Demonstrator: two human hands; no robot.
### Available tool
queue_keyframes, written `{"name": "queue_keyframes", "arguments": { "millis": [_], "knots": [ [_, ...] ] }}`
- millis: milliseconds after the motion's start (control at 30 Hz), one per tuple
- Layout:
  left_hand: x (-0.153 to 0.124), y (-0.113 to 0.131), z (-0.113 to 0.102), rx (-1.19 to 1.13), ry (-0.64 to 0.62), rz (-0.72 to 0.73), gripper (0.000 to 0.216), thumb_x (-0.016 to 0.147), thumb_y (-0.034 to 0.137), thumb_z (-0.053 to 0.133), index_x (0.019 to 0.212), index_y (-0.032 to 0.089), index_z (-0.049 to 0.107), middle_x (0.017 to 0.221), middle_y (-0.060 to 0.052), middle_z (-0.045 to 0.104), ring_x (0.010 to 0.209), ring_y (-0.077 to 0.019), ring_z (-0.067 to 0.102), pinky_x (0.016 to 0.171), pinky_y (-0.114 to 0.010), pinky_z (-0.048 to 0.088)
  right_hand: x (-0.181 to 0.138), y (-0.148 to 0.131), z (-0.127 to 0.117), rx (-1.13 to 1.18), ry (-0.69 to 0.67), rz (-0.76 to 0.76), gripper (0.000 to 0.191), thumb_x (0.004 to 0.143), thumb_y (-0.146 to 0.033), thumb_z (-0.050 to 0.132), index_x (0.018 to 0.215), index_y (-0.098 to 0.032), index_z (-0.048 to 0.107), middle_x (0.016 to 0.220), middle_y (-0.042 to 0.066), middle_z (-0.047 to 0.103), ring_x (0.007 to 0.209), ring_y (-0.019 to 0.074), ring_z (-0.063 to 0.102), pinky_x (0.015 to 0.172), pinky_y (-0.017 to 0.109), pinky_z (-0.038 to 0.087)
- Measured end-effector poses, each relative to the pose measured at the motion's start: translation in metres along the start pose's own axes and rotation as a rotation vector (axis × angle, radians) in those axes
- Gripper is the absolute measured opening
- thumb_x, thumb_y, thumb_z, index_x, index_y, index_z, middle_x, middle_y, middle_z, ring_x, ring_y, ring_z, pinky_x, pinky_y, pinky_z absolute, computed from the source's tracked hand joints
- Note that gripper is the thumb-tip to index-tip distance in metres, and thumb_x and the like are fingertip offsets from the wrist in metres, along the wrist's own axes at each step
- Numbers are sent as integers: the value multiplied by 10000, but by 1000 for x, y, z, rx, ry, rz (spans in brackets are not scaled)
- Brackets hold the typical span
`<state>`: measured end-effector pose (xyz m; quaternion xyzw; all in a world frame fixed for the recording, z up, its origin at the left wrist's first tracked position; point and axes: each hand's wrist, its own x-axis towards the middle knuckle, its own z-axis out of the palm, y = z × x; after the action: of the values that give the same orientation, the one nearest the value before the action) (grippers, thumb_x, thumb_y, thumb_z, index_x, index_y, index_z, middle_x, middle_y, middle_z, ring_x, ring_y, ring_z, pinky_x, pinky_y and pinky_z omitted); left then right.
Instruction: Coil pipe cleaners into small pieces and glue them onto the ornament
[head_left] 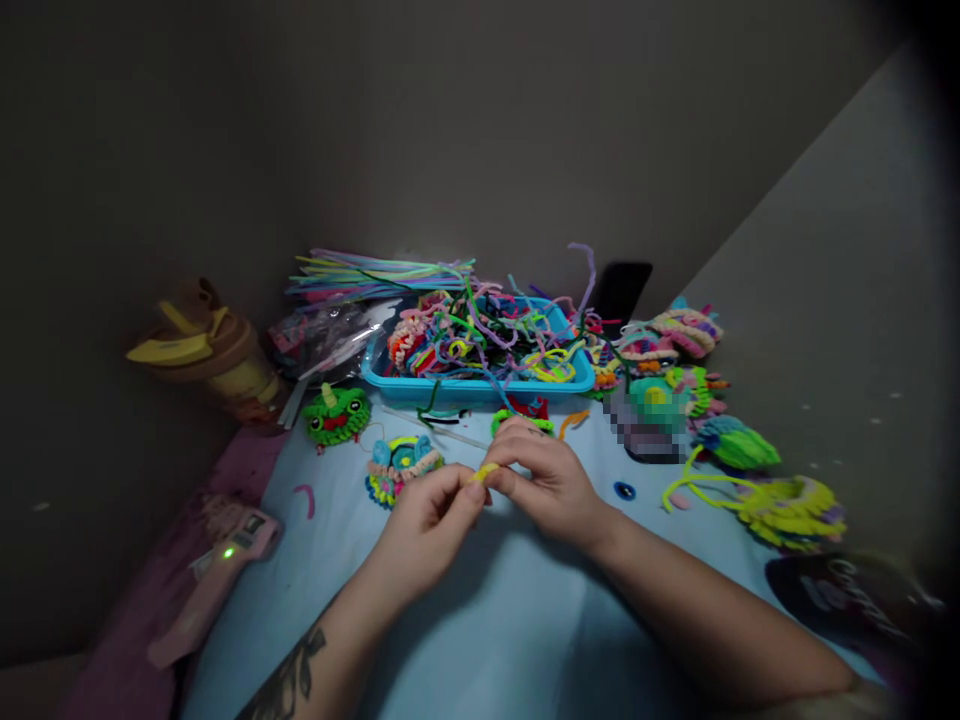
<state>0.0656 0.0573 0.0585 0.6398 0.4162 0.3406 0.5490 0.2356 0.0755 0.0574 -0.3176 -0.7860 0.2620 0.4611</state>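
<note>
Your blue tray (480,388) sits at the back of the tabletop (487,620), heaped with tangled pipe cleaners (487,335). Behind its left end you have a bundle of straight stems (375,272), and behind its right end a black phone (621,290). Just in front of its left corner sits a green fuzzy figure (337,414). Farther left stands a brown-and-yellow bottle (206,350). Well to the front-left lies a pink glue gun (217,570).

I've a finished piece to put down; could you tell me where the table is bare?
Bare: light blue tablecloth between the forearms and beside the pink glue gun. Crowded: beyond left hand and right hand pinching a yellow pipe cleaner, around the blue plastic tray and fuzzy pieces.
</note>
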Motion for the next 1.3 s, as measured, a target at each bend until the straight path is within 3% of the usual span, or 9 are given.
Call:
{"name": "queue_keyframes", "arguments": {
  "millis": [133, 233, 433, 600, 700, 833, 1033, 1133, 1300],
  "knots": [
    [-2, 0, 0, 159, 97, 87, 306, 883, 364, 432, 650, 184, 520, 579, 20, 457, 565, -130, 417, 562, -242, 315, -1, -4, 2, -37, 117, 30, 102, 879, -244, 564, 850, -206, 654, 773, 45, 649, 747, 171, 585, 688, 321, 458],
    [-2, -2, -1, 237, 129, 131, 282, 881, 328, 439, 652, 190, 530, 574, 20, 465, 563, -135, 435, 578, -250, 320, -1, -7, 2, -92, 155, 0, 81, 846, -181, 583, 806, -206, 648, 726, 32, 635, 700, 163, 585, 678, 324, 467],
    [-2, -4, 0, 294, 146, 166, 281, 877, 280, 421, 618, 193, 484, 557, 26, 452, 559, -133, 439, 594, -260, 318, -3, -12, 2, -292, 158, -123, 123, 831, -108, 549, 808, -203, 624, 708, 40, 625, 686, 167, 578, 664, 330, 480],
    [-4, -5, 7, 288, 155, 142, 298, 860, 253, 432, 567, 194, 431, 540, 31, 418, 538, -125, 411, 553, -252, 289, -17, -4, 6, -541, 143, -336, 167, 822, -105, 575, 952, -195, 628, 751, 62, 667, 694, 192, 592, 676, 363, 477],
    [-4, -5, 10, 310, 164, 127, 303, 862, 247, 426, 563, 194, 412, 543, 30, 415, 539, -125, 411, 547, -254, 278, -21, 0, 9, -592, 141, -377, 204, 812, -108, 600, 995, -191, 638, 801, 81, 697, 720, 207, 609, 667, 369, 472],
    [-3, -5, 4, 333, 144, 162, 290, 889, 253, 396, 612, 190, 449, 578, 21, 444, 581, -133, 438, 579, -252, 307, -12, -3, 6, -303, 183, -167, 127, 813, -105, 605, 871, -190, 679, 744, 57, 677, 697, 174, 603, 682, 337, 479],
    [0, -7, -9, 391, 28, 310, 245, 922, 248, 395, 700, 185, 477, 646, 16, 479, 634, -131, 452, 616, -242, 325, 3, 0, -5, 411, -6, 372, 118, 764, -291, 710, 736, -177, 716, 689, 23, 649, 612, 118, 583, 547, 233, 458],
    [-1, -8, -11, 393, -24, 347, 260, 929, 248, 399, 680, 187, 443, 646, 23, 455, 637, -124, 447, 612, -233, 323, 3, 4, -10, 519, -78, 433, 157, 704, -321, 766, 762, -177, 740, 704, 23, 659, 593, 105, 580, 526, 213, 447],
    [-2, -7, -13, 426, -94, 357, 300, 928, 258, 396, 637, 188, 398, 609, 37, 403, 604, -115, 417, 592, -235, 299, 5, -4, -19, 358, -204, 361, 96, 726, -262, 747, 775, -181, 758, 688, 29, 680, 629, 118, 614, 562, 210, 471]
  ]
}}
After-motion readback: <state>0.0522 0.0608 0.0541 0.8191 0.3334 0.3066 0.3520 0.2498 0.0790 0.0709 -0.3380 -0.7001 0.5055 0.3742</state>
